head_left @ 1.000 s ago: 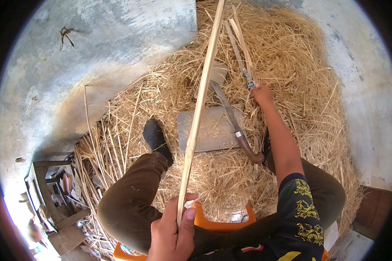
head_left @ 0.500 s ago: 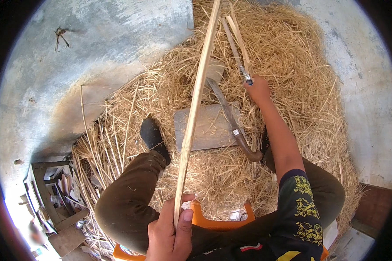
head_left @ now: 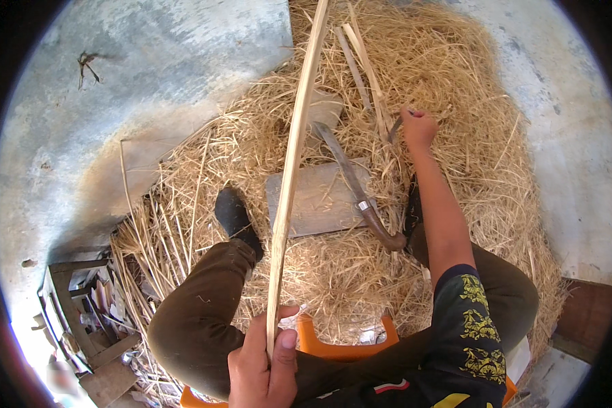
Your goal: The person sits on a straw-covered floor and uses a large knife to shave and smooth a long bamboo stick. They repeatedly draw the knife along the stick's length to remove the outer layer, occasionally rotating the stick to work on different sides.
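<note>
My left hand (head_left: 262, 364) grips the lower end of a long, pale split-wood strip (head_left: 296, 136), thumb and fingers closed around it. The strip slants up past the top of the view. Farther forward on the right, my right hand (head_left: 420, 129) is closed over a small knife. Only its short dark blade (head_left: 394, 129) shows, pointing down to the left beside some wood pieces; the fingers hide its handle. Between my feet, a large curved-blade knife (head_left: 350, 178) with a brown wooden handle lies across a flat wooden board (head_left: 313, 200).
Loose straw and shavings (head_left: 449, 68) cover the floor. Two wood pieces (head_left: 366, 61) lie at the far side, near a pale block (head_left: 328, 109). Thin sticks (head_left: 177, 238) lean at the left by a wooden frame (head_left: 81, 313). Grey walls (head_left: 170, 54) stand around; an orange stool (head_left: 340, 348) is under me.
My right hand has shifted slightly up and right, away from the wood pieces. The silver-collared part beside it no longer shows; a dark blade does. The left hand keeps its grip.
</note>
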